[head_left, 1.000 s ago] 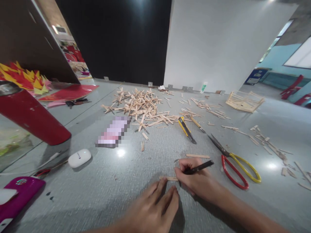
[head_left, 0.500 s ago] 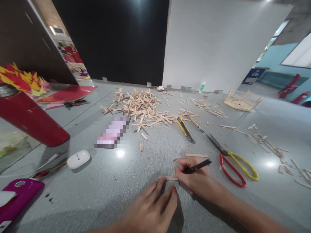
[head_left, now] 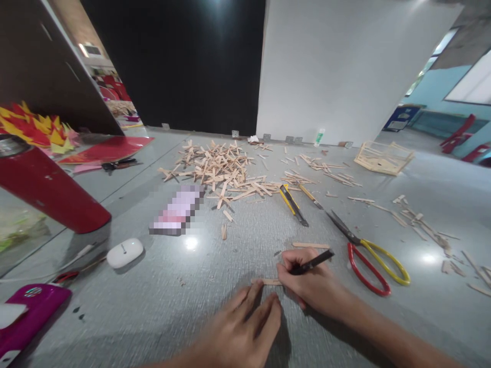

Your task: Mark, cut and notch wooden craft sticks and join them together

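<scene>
A short wooden stick (head_left: pixel 271 281) lies flat on the grey table at the lower middle. My left hand (head_left: pixel 249 324) rests beside it, fingers spread, one fingertip on the stick's left part. My right hand (head_left: pixel 307 276) is closed around a black pen (head_left: pixel 316 261), with its fingers over the stick's right end; the pen's tip is hidden behind the fingers. Just beyond my right hand lies another wooden stick (head_left: pixel 311 245). Scissors (head_left: pixel 360 245) with one red and one yellow handle lie open to the right.
Beyond the hands are a yellow cutter (head_left: pixel 293 205), a slim knife (head_left: pixel 310 197) and a pile of wooden pieces (head_left: pixel 218 163). To the left are a phone (head_left: pixel 178 209), a white mouse (head_left: pixel 125 253), a red bottle (head_left: pixel 57 189) and a purple tool (head_left: pixel 34 317). A wooden frame (head_left: pixel 383 159) stands back right.
</scene>
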Demonstrator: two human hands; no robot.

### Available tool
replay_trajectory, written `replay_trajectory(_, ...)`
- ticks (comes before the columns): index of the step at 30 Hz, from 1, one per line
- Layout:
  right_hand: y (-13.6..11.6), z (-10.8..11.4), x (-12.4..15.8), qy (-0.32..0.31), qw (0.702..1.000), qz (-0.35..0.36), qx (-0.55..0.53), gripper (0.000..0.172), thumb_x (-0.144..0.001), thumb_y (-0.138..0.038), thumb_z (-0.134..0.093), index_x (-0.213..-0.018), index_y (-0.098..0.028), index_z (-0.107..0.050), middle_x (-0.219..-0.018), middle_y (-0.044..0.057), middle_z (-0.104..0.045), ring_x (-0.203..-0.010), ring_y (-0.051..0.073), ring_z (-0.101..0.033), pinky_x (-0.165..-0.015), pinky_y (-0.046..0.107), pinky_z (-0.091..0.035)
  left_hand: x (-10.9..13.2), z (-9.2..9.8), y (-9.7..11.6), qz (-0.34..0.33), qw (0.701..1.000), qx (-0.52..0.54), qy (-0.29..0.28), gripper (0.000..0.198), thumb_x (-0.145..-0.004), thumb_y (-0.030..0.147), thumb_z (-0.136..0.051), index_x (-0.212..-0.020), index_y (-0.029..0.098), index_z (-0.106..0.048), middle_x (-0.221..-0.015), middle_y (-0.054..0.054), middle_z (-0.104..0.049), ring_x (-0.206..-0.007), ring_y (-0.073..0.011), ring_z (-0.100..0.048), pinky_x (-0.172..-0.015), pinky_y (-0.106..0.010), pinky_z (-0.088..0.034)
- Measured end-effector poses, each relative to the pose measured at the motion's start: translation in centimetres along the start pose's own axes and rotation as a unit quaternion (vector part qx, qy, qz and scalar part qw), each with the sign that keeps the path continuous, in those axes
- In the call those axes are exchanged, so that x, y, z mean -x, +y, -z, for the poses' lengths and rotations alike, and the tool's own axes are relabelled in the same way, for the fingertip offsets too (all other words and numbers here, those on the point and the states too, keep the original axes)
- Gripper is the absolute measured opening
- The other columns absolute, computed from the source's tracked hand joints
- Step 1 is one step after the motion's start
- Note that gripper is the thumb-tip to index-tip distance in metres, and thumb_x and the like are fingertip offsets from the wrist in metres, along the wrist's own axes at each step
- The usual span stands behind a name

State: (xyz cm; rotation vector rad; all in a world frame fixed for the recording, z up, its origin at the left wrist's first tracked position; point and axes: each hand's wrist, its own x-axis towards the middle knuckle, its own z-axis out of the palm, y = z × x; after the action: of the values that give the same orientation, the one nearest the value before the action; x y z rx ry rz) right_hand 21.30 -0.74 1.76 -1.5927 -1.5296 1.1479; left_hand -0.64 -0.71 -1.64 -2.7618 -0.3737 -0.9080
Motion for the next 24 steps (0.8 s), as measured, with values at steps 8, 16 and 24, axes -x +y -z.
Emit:
replay_trajectory(8,1.4,-0.3,0.3,-0.017,0.998,0.002,-0.055,0.043,-0.100,-0.040,-0.061,-0.063,-0.025,-0.046,-0.044,-0.008,-0.052,-0.033,0.008,-0.047,-0.035,0.018,-0.032,0.1,-0.2,0.2,0.029,0.999,0.019,0.007,0.031,-0.100,0.008,-0.046,-0.121,0.006,-0.069,-0.116,-0.013,-0.080,-0.109,-0.0327,-0.077,-0.089,-0.041,-0.063)
replay_trajectory(16,1.0,-0.3,0.3,-0.057,0.997,0.012,-0.052,0.044,-0.101,-0.044,-0.064,-0.065,-0.023,-0.050,-0.044,-0.007,-0.053,-0.034,0.008,-0.049,-0.037,0.018,-0.033,0.1,-0.1,0.0,0.010,1.000,0.008,-0.007,0.032,-0.099,0.009,-0.047,-0.123,0.005,-0.069,-0.117,-0.014,-0.080,-0.110,-0.0329,-0.077,-0.091,-0.041,-0.063)
replay_trajectory(24,0.9,-0.6,-0.3,-0.049,0.997,0.013,-0.062,0.046,-0.099,-0.045,-0.063,-0.062,-0.024,-0.047,-0.044,-0.007,-0.051,-0.032,0.007,-0.043,-0.034,0.017,-0.029,-0.2,-0.1,0.2,0.018,1.000,0.006,0.004,0.030,-0.102,0.010,-0.047,-0.120,0.006,-0.070,-0.115,-0.012,-0.080,-0.107,-0.0314,-0.077,-0.090,-0.040,-0.062)
